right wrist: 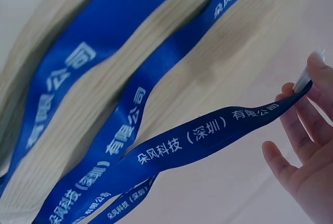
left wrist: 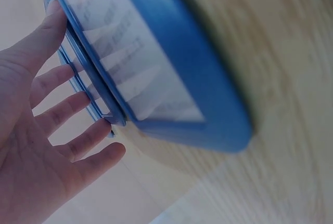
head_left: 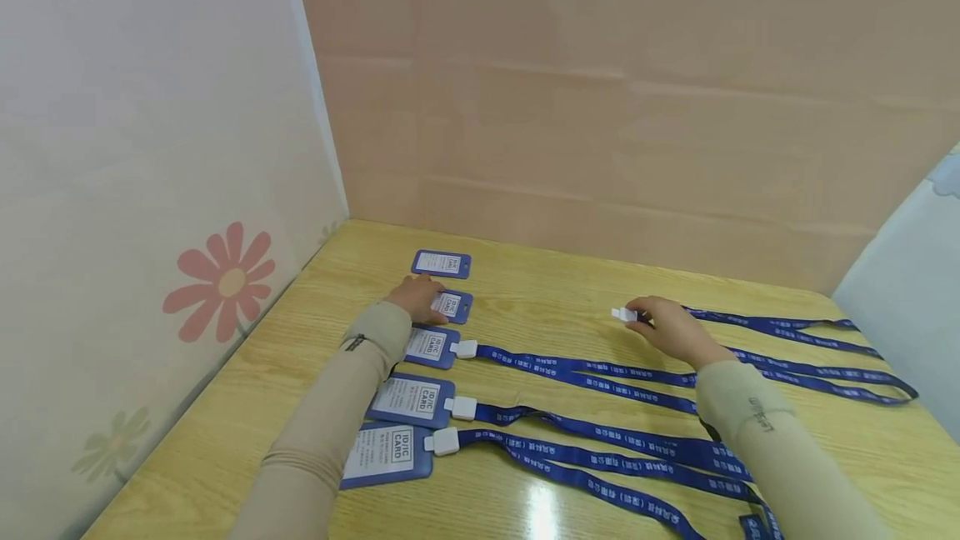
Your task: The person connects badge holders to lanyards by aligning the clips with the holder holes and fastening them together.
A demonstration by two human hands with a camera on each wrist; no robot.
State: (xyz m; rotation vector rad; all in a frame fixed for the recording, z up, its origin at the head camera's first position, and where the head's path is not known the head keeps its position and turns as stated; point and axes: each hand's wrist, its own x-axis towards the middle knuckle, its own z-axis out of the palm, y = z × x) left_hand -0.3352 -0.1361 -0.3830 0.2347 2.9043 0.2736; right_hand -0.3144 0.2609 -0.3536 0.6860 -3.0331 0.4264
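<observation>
My left hand (head_left: 414,298) lies over a blue card holder (head_left: 453,307), second from the back in a column at the left. In the left wrist view its fingers (left wrist: 78,102) are spread and loosely bent, and its thumb (left wrist: 46,29) touches a holder's edge. My right hand (head_left: 670,327) pinches the white clip (head_left: 624,315) of a blue lanyard (head_left: 780,325) above the table, apart from the card holder. In the right wrist view the lanyard's printed strap (right wrist: 208,135) trails from the fingers; part of the clip is hidden by them.
One loose blue card holder (head_left: 441,264) lies at the back. Nearer, three card holders (head_left: 411,400) have white clips (head_left: 464,408) attached, their blue lanyards (head_left: 600,432) stretching right under my right forearm. A flowered wall (head_left: 187,148) borders the wooden table (head_left: 540,298) on the left.
</observation>
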